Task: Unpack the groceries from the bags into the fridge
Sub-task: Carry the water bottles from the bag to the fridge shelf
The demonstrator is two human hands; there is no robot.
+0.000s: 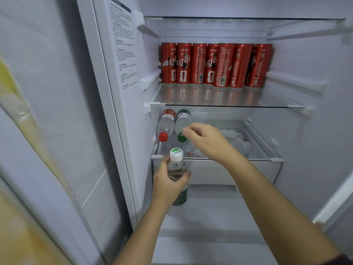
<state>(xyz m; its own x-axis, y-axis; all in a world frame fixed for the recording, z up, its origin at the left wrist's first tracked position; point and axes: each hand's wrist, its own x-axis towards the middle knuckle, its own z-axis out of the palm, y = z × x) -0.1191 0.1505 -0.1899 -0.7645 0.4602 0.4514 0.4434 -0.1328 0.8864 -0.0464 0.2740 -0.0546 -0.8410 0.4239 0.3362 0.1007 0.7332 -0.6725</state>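
Red-cap bottle point(165, 123) lies far left on lower fridge shelf point(248, 159). L hand point(168, 185), nearer, grips a white-cap water bottle point(176, 169) upright. Green-cap bottle point(182, 122) lies beside the red one; R hand point(206, 140) w/ bent fingers at it, grip unclear. Cola cans point(215, 65) line upper shelf point(229, 100).

We take this for a home kitchen: we are facing an open household fridge point(315, 64) with white walls and a printed instruction label point(124, 54) inside. We see a glass shelf point(229, 101) carrying a row of red soda cans point(215, 66), water bottles point(182, 121) lying below it, and a pale tiled wall point(57, 111) at the left
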